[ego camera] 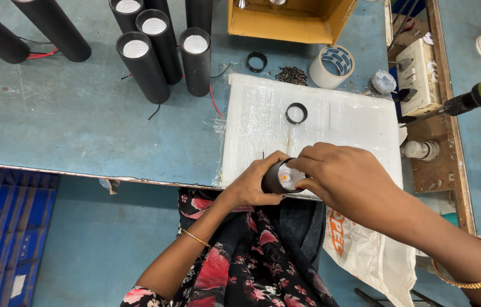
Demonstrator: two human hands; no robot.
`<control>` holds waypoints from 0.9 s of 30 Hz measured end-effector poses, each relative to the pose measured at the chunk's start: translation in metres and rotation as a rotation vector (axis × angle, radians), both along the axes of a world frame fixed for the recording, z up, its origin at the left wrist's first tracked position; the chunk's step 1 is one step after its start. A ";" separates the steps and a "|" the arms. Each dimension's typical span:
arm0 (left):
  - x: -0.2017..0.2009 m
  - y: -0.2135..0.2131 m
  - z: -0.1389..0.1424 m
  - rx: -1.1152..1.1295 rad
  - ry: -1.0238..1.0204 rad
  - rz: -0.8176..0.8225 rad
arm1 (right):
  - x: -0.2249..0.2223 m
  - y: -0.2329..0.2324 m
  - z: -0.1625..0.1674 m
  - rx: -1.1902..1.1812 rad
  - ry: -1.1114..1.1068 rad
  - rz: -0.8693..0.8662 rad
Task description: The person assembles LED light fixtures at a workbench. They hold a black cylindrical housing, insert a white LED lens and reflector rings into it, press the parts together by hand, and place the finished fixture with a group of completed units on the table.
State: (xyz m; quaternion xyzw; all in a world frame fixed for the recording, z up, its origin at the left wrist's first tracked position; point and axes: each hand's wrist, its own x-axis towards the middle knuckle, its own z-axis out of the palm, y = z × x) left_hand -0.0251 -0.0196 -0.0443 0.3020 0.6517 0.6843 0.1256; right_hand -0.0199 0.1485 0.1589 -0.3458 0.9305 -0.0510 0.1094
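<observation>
While both hands grip, lamp [282, 177] overhangs pad edge [234, 183].

A single head-worn camera looks almost straight down from above the person's own lap; it faces forward across the blue workbench [81, 113], whose near edge crosses the middle of the frame; the hands sit close beneath the lens, low and centre; the bench's far things reach the top edge.
</observation>
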 end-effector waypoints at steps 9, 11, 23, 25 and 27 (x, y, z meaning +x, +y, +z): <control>-0.001 0.000 -0.005 0.030 0.048 -0.015 | -0.006 -0.001 -0.003 -0.014 -0.087 0.022; -0.001 0.000 -0.006 0.015 0.049 -0.013 | -0.007 0.000 0.000 -0.019 -0.088 0.053; 0.001 0.002 -0.003 0.027 0.060 0.005 | -0.001 -0.006 -0.001 0.068 0.019 -0.030; 0.002 0.002 -0.003 0.029 0.026 -0.002 | -0.001 -0.005 -0.002 0.058 0.014 -0.063; 0.003 0.001 -0.003 0.001 -0.001 0.001 | -0.001 -0.004 -0.003 0.026 0.011 -0.103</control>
